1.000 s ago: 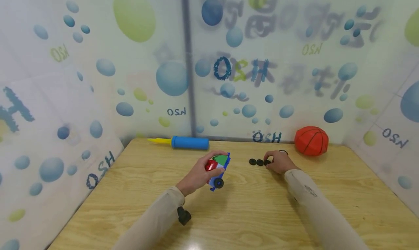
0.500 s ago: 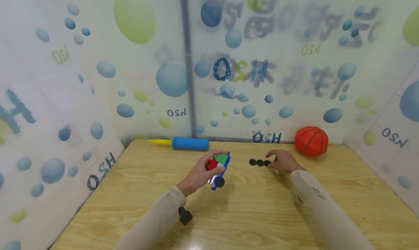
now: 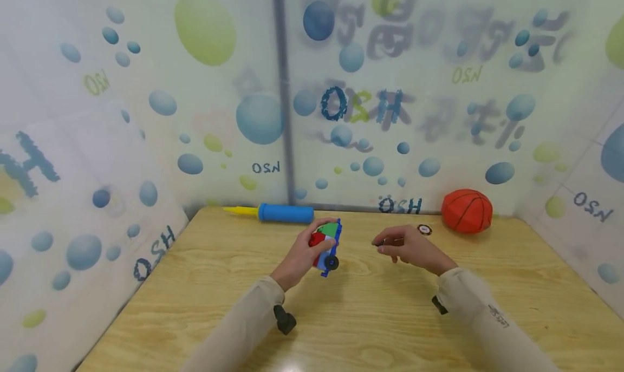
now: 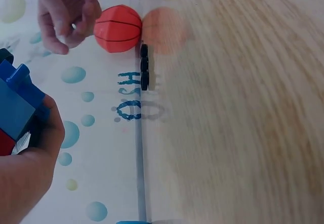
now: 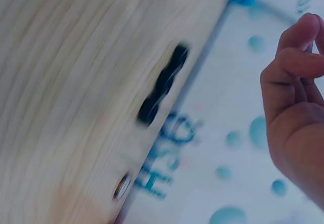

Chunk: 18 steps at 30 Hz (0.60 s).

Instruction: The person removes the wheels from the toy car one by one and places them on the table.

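Note:
In the head view my left hand (image 3: 307, 253) grips a toy car (image 3: 332, 230) from its left side. The car has green, red and pale blue parts on a dark blue chassis, and a black wheel (image 3: 331, 262) on its near end. Its blue chassis (image 4: 20, 100) shows at the left edge of the left wrist view. To the right, my right hand (image 3: 411, 247) hovers with bent fingers and nothing visible between them. Three black wheels (image 4: 145, 80) stand in a row on the table, mostly hidden behind this hand in the head view. The right wrist view shows the wheels (image 5: 163, 85) blurred.
A red ball (image 3: 467, 211) with black lines sits at the back right of the wooden table (image 3: 370, 318). Left of it lies a round chip (image 3: 424, 229). A blue pump (image 3: 286, 213) with a yellow nozzle lies along the back, before a patterned wall (image 3: 214, 106).
My right hand has left the wheel at the row's right end and moved left and nearer, now covering the row. My left hand still holds the car, raised slightly.

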Tool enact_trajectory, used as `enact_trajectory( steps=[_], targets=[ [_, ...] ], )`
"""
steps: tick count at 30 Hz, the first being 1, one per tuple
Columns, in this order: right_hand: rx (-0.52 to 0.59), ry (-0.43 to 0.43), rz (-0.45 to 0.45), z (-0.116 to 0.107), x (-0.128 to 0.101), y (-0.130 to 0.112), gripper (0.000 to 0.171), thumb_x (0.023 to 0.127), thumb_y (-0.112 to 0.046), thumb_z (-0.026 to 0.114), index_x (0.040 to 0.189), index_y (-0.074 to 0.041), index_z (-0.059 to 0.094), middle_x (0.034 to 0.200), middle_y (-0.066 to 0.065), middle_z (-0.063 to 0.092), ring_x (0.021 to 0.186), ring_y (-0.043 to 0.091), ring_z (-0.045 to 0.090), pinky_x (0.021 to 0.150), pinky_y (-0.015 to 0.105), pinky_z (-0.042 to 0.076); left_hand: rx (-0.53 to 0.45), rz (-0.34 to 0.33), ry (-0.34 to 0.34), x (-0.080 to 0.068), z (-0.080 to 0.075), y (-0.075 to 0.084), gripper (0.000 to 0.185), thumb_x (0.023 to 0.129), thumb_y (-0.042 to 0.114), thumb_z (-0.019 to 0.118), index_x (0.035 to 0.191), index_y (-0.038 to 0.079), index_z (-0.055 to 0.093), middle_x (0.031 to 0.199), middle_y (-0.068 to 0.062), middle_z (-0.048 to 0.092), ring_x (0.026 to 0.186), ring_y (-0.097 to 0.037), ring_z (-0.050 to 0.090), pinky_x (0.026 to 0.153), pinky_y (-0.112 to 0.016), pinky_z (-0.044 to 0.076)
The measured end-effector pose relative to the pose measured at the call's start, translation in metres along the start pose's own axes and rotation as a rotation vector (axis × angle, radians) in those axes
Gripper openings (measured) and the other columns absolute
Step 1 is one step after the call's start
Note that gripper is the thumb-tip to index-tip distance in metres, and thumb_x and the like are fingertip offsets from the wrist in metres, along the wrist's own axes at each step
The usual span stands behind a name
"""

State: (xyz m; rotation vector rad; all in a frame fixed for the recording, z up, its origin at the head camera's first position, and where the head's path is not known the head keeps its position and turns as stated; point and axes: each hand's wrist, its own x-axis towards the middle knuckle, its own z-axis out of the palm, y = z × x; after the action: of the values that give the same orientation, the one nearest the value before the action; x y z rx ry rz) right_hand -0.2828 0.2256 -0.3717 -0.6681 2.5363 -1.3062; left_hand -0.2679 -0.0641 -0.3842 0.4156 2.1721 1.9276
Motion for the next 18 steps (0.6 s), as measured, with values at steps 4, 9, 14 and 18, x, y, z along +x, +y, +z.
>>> enact_trajectory(
  steps=[4,9,14,18],
  targets=[
    [0.047,-0.024,-0.065,0.018,0.000,-0.019,0.020,0.097,-0.021,0.066,0.116,-0.016,0.072,0.083,0.007,0.064,0.062,0.017,0.057,0.049,0.027,0.043,-0.007,0.012,0.018,0.003,0.002,0.001,0.044,0.101,0.028,0.059,0.144,0.033,0.048,0.136,-0.019,0.049,0.111,-0.027,0.057,0.081,-0.032,0.056],
    [0.118,-0.032,-0.135,0.039,0.001,-0.040,0.024,0.097,-0.018,0.066,0.120,-0.017,0.071,0.091,0.012,0.067,0.064,0.015,0.062,0.050,0.026,0.045,-0.029,0.015,0.013,0.007,0.004,0.005,0.045,0.101,0.030,0.058,0.145,0.032,0.047,0.135,-0.015,0.048,0.113,-0.028,0.055,0.082,-0.031,0.056],
    [0.178,-0.050,-0.188,0.059,0.005,-0.047,0.030,0.096,-0.015,0.067,0.125,-0.010,0.068,0.094,0.014,0.067,0.067,0.027,0.067,0.055,0.033,0.054,-0.085,0.039,-0.040,0.008,0.007,0.005,0.042,0.104,0.027,0.053,0.145,0.032,0.047,0.138,-0.012,0.045,0.117,-0.027,0.050,0.083,-0.032,0.055],
    [0.191,-0.045,-0.208,0.070,0.007,-0.048,0.031,0.095,-0.013,0.067,0.125,-0.006,0.067,0.092,0.017,0.066,0.066,0.025,0.067,0.062,0.039,0.059,-0.096,0.071,-0.066,0.006,0.009,0.004,0.039,0.105,0.024,0.050,0.142,0.035,0.051,0.142,-0.008,0.044,0.120,-0.027,0.047,0.085,-0.034,0.056]
  ],
)
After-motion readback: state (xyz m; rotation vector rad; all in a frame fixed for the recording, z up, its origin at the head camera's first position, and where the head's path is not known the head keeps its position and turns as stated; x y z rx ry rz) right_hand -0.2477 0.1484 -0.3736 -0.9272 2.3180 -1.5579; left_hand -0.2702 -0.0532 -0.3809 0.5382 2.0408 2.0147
